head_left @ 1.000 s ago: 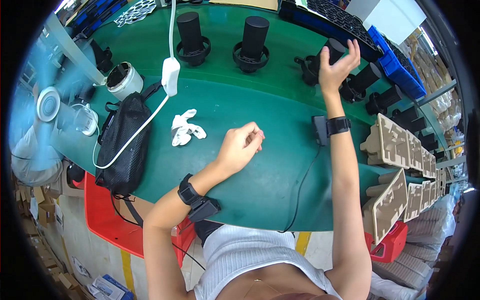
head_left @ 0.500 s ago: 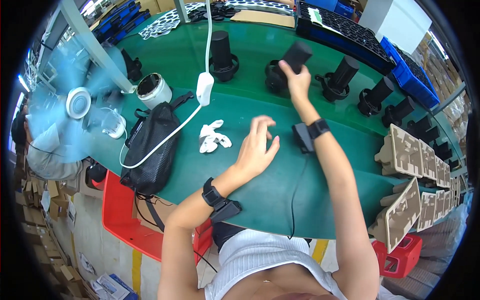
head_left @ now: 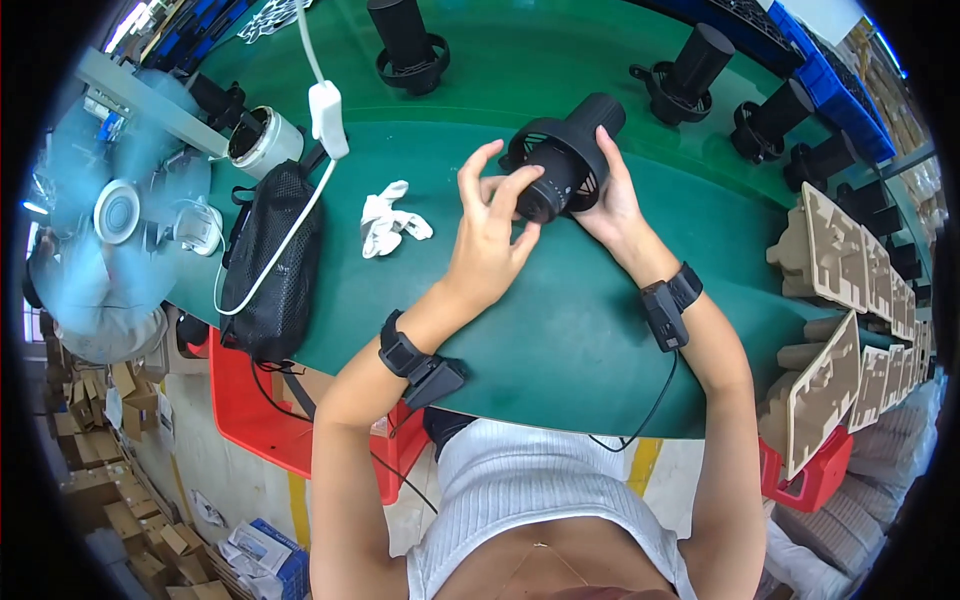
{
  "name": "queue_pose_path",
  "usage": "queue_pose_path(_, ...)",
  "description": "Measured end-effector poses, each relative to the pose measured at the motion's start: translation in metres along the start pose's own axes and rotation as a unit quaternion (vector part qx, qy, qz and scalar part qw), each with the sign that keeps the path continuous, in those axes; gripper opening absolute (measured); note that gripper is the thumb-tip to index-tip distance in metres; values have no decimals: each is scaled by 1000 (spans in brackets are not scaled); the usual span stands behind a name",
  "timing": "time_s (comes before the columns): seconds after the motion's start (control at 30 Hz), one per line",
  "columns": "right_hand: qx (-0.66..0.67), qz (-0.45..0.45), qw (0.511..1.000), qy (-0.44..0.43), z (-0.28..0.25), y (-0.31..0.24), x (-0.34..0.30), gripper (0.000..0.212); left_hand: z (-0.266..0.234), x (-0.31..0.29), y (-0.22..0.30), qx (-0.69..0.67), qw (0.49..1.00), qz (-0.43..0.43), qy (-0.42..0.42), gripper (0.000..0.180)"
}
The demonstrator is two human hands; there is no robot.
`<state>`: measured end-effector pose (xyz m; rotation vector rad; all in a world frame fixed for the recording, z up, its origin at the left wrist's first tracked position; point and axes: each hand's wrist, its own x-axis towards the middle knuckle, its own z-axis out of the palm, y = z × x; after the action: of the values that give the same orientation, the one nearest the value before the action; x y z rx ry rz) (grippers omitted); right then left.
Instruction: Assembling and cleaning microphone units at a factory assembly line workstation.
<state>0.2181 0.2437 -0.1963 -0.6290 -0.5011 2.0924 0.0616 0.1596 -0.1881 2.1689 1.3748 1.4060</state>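
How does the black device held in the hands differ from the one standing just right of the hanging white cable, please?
The held device is tilted, while the standing device is upright on the green table. The left hand and right hand grasp the held device; neither touches the standing device. Both are black, with a cylinder and a ring-like collar.

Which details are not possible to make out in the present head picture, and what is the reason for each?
All in the head view:
- Some fingers of the right hand: hidden behind the black device.
- The device's small markings: too small.
- Fan blades: blurred.
- Person behind the fan: veiled by its blur.
- Bag contents: hidden by its dark mesh.
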Motion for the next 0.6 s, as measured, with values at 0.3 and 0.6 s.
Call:
queue_pose_path(0.3, 29, 1, 999, -34, -5, -2, 0, 57, -3, 1, 9, -23, 999, -34, -13, 62)
queue_pose_path(0.6, -5, -14, 1000, -22, -4, 0, 0, 55, -3, 0, 5, -2, 999, -35, 23, 65)
